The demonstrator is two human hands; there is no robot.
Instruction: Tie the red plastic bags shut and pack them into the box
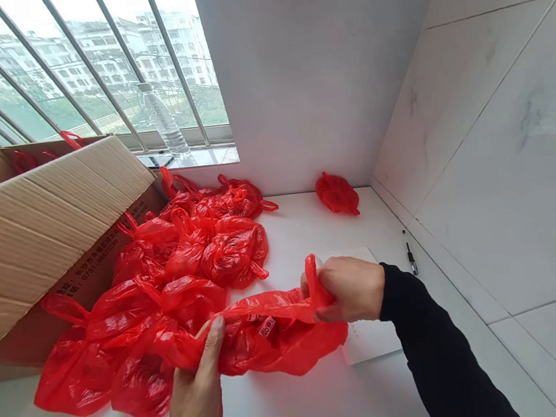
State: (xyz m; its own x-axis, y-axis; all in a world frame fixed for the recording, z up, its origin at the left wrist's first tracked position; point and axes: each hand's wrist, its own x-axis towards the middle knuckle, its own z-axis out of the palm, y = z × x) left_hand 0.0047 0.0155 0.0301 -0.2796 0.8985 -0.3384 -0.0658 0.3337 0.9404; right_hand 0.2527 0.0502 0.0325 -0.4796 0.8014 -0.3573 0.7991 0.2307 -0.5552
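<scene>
A red plastic bag (284,348) is stretched between my two hands above the white table. My left hand (200,384) pinches its left side, thumb on top. My right hand (350,287) is closed round the bag's right end, and a handle loop sticks up beside the fingers. Through the bag's opening a small white label with dark print (267,327) shows; what it belongs to I cannot make out. Several filled red plastic bags (147,377) lie heaped just left of and behind my left hand.
An open cardboard box (49,228) with red bags inside stands at the left. Another red bag (337,194) lies by the back wall. White paper (373,341) is partly under my right hand; a black pen (411,259) lies at the right. A clear bottle (165,124) stands on the windowsill.
</scene>
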